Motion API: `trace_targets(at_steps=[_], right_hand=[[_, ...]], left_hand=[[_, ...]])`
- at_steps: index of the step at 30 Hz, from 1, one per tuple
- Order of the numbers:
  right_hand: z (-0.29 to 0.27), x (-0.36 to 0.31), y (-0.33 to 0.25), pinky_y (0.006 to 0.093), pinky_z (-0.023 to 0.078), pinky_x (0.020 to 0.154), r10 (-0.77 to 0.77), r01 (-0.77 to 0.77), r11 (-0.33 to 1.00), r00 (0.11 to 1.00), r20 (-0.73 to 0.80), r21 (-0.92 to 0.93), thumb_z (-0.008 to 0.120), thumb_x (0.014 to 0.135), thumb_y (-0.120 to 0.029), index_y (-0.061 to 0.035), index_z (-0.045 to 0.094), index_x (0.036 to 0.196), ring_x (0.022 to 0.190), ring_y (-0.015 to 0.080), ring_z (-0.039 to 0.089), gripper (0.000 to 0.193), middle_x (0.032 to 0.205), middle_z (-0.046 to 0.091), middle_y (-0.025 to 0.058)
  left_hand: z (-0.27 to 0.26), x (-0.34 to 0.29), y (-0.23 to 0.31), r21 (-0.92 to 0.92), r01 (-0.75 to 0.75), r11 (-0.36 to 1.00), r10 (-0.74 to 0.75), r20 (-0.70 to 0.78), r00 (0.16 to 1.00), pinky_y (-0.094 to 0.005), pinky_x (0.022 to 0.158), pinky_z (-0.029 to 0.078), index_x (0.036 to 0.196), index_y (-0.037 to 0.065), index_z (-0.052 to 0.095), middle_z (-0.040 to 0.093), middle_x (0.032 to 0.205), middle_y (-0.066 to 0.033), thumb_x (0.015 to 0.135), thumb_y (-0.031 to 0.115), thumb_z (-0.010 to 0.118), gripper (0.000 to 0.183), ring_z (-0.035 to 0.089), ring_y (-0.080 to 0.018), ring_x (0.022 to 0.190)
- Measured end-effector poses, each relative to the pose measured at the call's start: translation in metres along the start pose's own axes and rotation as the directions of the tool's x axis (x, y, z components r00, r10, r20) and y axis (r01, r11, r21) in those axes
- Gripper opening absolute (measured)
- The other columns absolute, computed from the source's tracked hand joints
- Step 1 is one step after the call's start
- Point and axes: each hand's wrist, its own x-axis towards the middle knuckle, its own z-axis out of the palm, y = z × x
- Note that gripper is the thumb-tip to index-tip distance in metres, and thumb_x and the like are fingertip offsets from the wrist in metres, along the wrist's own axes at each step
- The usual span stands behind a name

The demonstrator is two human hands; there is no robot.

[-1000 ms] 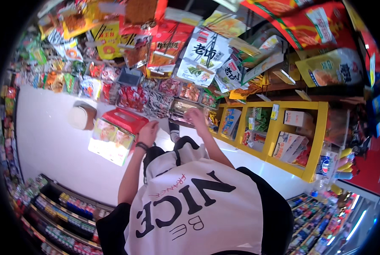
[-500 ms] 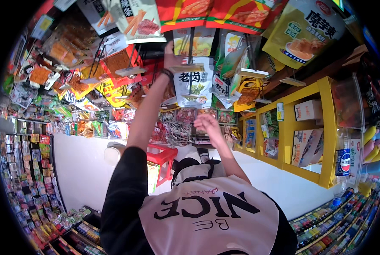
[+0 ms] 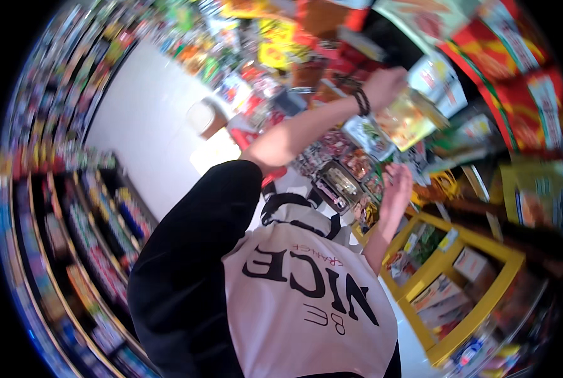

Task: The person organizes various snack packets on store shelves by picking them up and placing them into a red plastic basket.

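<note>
Right of upper centre, our left hand (image 3: 386, 88) is at a yellowish packet (image 3: 405, 128), too blurred for us to tell its grip; lower down, apart from it, our right hand (image 3: 396, 192) hovers loosely spread.

White-fronted, black-sleeved fabric shirt (image 3: 303, 299): bold black capitals (image 3: 307, 278) readable, upside down; smaller red line of lettering (image 3: 317, 256) above. Bright yellow flat snack packet (image 3: 274, 47): dark characters too blurred to read.
</note>
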Motion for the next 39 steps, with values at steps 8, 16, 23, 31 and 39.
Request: trace_targets(at_steps=[8,16,23,31,39], right_hand=[[0.041,-0.005,0.035,0.0394,0.038,0.091,0.270,-0.325,0.944,0.852,0.448,0.049,0.045,0.092,-0.028,-0.0065,0.038,0.123,0.099,0.0235,0.050,0.039,0.103,0.054,0.0133],[0.113,-0.035,0.113,0.0258,0.040,0.086,0.422,0.459,0.678,0.397,0.815,-0.574,0.065,0.076,-0.008,-0.0040,0.047,0.121,0.101,0.0143,0.051,0.048,0.114,0.052,0.0096],[0.154,-0.090,0.210,0.0214,0.043,0.058,0.861,0.044,0.492,0.126,0.493,-0.870,0.064,0.080,-0.012,0.0019,0.060,0.095,0.062,0.0067,0.054,0.020,0.078,0.062,0.0016],[0.192,-0.139,0.287,0.0269,0.047,0.076,0.833,-0.305,0.526,0.372,0.409,-0.794,0.061,0.081,-0.004,0.0014,0.054,0.108,0.089,0.0133,0.058,0.029,0.101,0.061,0.0067],[0.240,-0.128,0.370,0.0277,0.049,0.072,0.876,0.003,0.357,0.345,0.336,-0.934,0.059,0.081,-0.005,0.0039,0.056,0.106,0.082,0.0152,0.061,0.027,0.097,0.062,0.0084]], left_hand=[[-0.112,-0.199,0.031,-0.049,0.032,0.998,-0.035,-0.064,0.997,-0.0361,0.059,0.045,0.091,0.003,0.056,0.057,0.072,-0.0159,0.086,0.015,0.051,0.014,0.058,-0.0327,0.068],[-0.205,-0.352,0.031,0.075,0.475,0.877,-0.477,0.260,0.840,-0.0387,0.068,0.045,0.097,0.003,0.058,0.061,0.080,-0.0163,0.084,0.013,0.052,0.017,0.058,-0.0333,0.077],[-0.267,-0.459,-0.017,-0.187,0.712,0.677,-0.679,0.215,0.702,-0.0269,0.077,0.045,0.107,0.001,0.058,0.063,0.094,-0.0089,0.088,0.017,0.053,0.026,0.057,-0.0137,0.083],[-0.312,-0.580,-0.035,-0.768,0.617,0.173,-0.946,0.044,0.320,-0.0283,0.086,0.045,0.127,0.005,0.043,0.058,0.110,-0.0051,0.087,0.023,0.055,0.045,0.054,-0.0115,0.103],[-0.276,-0.636,-0.129,-0.816,0.482,0.320,-0.947,-0.284,0.149,-0.0254,0.078,0.048,0.114,0.000,0.052,0.060,0.101,-0.0049,0.083,0.006,0.056,0.032,0.058,-0.0096,0.088]])
